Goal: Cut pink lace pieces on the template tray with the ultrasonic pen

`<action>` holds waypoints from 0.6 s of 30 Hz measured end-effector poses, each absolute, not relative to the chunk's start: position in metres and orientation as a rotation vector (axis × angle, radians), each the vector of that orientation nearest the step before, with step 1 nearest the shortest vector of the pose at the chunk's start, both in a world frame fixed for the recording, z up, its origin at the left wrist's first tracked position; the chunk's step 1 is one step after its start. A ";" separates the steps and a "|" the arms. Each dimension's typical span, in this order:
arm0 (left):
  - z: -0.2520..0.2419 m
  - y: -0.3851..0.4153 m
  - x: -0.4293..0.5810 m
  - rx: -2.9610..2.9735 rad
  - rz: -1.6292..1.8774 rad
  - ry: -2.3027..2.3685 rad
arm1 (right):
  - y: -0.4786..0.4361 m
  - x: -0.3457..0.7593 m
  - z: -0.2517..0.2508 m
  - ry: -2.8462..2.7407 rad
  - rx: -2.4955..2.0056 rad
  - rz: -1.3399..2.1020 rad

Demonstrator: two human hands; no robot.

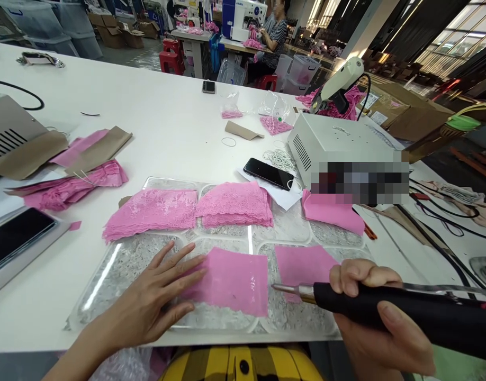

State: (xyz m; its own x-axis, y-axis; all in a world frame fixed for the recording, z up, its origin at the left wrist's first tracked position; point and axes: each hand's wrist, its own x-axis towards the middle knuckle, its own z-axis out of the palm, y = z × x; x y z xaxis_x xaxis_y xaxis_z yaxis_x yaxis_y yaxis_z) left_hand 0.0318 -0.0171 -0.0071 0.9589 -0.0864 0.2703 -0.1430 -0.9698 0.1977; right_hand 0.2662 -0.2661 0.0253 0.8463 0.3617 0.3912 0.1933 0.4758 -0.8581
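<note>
Pink fabric (237,283) lies partly under the left hand (158,293)

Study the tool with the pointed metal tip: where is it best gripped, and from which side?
Probably by the thick black handle, from the right: the slim metal tip points left towards the pink fabric piece, while the handle extends right, where the right hand grips it.

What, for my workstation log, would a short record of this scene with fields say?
Left hand: spread over a pink fabric piece
Right hand: gripping a black-handled tool, metal tip pointing toward that piece
Surface: patterned mat on white table
Beyond the piece: two stacks of pink lace, a black phone
Right side: grey box
</note>
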 end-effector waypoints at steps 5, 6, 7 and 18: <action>0.006 -0.036 0.040 2.894 0.565 -0.117 | -0.268 0.290 0.031 -0.528 -1.070 0.023; 0.010 -0.045 0.044 2.894 0.581 -0.137 | -0.268 0.293 0.033 -0.519 -1.068 0.020; 0.014 -0.055 0.050 2.889 0.594 -0.166 | -0.267 0.297 0.033 -0.516 -1.063 0.015; 0.010 -0.126 0.098 2.622 0.648 -0.286 | -0.274 0.296 0.028 -0.628 -0.988 0.230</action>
State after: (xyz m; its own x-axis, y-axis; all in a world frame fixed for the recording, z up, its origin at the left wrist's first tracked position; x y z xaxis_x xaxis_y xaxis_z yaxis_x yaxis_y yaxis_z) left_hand 0.0976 -0.1265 0.0096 0.8702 -0.0959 0.4833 -0.2927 -0.8897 0.3504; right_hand 0.2960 -0.2743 0.0284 0.8019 0.4541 0.3882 0.0959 0.5435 -0.8339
